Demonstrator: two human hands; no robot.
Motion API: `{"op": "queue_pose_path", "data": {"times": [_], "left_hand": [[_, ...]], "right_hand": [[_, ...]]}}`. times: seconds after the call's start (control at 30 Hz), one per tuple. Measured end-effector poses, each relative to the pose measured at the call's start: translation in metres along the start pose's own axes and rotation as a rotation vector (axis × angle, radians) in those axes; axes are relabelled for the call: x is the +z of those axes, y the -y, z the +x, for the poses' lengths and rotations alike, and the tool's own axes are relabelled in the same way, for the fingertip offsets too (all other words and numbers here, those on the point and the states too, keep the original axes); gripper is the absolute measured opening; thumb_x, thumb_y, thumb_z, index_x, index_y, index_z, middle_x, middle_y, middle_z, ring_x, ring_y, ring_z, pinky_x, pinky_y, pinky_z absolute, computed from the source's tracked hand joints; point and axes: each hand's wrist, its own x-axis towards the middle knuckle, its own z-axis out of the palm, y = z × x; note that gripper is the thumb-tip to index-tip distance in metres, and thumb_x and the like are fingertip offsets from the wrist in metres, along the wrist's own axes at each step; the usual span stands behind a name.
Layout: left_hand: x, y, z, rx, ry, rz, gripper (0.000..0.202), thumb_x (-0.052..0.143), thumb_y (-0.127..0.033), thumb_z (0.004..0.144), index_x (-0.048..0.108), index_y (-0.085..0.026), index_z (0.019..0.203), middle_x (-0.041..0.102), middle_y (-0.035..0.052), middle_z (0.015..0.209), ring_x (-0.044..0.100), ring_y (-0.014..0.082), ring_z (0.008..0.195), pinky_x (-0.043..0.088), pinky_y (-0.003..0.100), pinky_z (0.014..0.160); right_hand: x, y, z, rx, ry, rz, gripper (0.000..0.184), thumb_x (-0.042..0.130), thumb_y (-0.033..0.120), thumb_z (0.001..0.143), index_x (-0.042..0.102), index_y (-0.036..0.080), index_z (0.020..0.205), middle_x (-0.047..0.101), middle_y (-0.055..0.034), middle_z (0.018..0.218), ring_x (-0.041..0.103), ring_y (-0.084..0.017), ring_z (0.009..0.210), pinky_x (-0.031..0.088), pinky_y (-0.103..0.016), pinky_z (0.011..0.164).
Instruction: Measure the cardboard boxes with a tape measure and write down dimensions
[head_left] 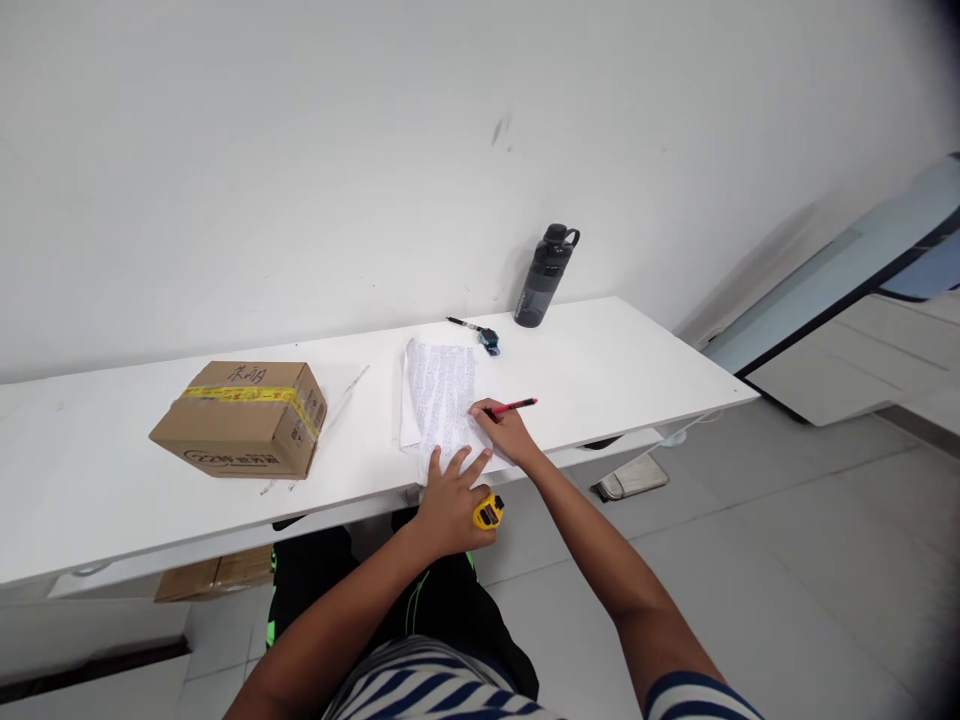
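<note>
Sheets of paper [442, 375] covered in dense handwriting lie at the front edge of the white table. My right hand [504, 432] rests on their right side, fingers closed round a red pen [517, 405] whose tip is hidden by the hand. At the paper's lower edge, several fingers of my left hand [450, 505] are spread flat on the sheets. That same hand also grips a yellow tape measure [488, 512] on its thumb side, just off the table's edge.
On the table [600, 370] stand a taped cardboard box [232, 420] at left and a dark water bottle [541, 280] by the wall. A black pen [463, 323] and a dark watch-like object [489, 341] lie behind the paper. Another carton [217, 575] sits below.
</note>
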Motion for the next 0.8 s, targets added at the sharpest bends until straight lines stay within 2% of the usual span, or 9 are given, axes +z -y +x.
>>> {"op": "queue_pose_path", "data": {"times": [0.1, 0.23, 0.33, 0.43, 0.57, 0.8], "left_hand": [[0.002, 0.002, 0.000, 0.017, -0.002, 0.029, 0.044, 0.072, -0.047, 0.064, 0.071, -0.027, 0.103, 0.031, 0.0005, 0.158, 0.029, 0.0401, 0.140, -0.001, 0.066, 0.115], [0.004, 0.005, -0.001, 0.042, 0.006, 0.049, 0.047, 0.071, -0.046, 0.066, 0.068, -0.026, 0.109, 0.029, 0.0013, 0.159, 0.027, 0.0394, 0.141, -0.003, 0.065, 0.115], [0.005, 0.007, -0.001, 0.066, 0.030, 0.071, 0.049, 0.070, -0.048, 0.067, 0.068, -0.026, 0.111, 0.028, 0.0021, 0.159, 0.026, 0.0399, 0.142, -0.002, 0.065, 0.115], [0.005, 0.010, -0.002, 0.096, 0.051, 0.100, 0.050, 0.070, -0.050, 0.068, 0.068, -0.025, 0.111, 0.025, 0.0019, 0.160, 0.023, 0.0406, 0.143, -0.002, 0.066, 0.115], [0.006, 0.012, -0.002, 0.128, 0.058, 0.132, 0.050, 0.070, -0.050, 0.069, 0.068, -0.023, 0.111, 0.025, 0.0024, 0.161, 0.023, 0.0409, 0.142, 0.000, 0.068, 0.114], [0.007, 0.013, -0.003, 0.153, 0.057, 0.233, 0.049, 0.066, -0.053, 0.072, 0.069, -0.021, 0.108, 0.019, 0.0015, 0.162, 0.021, 0.0410, 0.142, 0.004, 0.069, 0.113]], "right_hand": [[-0.005, 0.005, -0.001, -0.038, 0.058, 0.018, 0.030, 0.052, 0.046, 0.085, 0.067, 0.020, 0.086, 0.068, -0.0051, 0.095, 0.061, -0.020, 0.092, 0.046, -0.034, 0.087], [-0.007, 0.007, -0.004, 0.036, 0.092, 0.043, 0.040, 0.043, 0.050, 0.091, 0.068, 0.019, 0.084, 0.061, -0.0012, 0.070, 0.059, -0.018, 0.072, 0.047, -0.031, 0.072], [-0.004, 0.007, -0.004, 0.129, 0.023, -0.001, 0.039, 0.049, 0.053, 0.087, 0.060, 0.020, 0.070, 0.054, 0.0015, 0.060, 0.052, -0.016, 0.062, 0.042, -0.029, 0.062], [-0.001, 0.009, -0.004, 0.154, -0.001, -0.034, 0.041, 0.052, 0.052, 0.084, 0.047, 0.022, 0.057, 0.048, 0.0026, 0.057, 0.045, -0.015, 0.059, 0.036, -0.029, 0.057], [0.003, 0.012, -0.004, 0.136, 0.007, -0.054, 0.043, 0.053, 0.047, 0.083, 0.034, 0.023, 0.054, 0.035, 0.0046, 0.053, 0.034, -0.013, 0.055, 0.029, -0.028, 0.054], [0.006, 0.005, -0.002, 0.111, 0.025, -0.040, 0.044, 0.053, 0.044, 0.082, 0.028, 0.023, 0.053, 0.028, 0.0053, 0.052, 0.030, -0.012, 0.054, 0.025, -0.028, 0.052]]}}
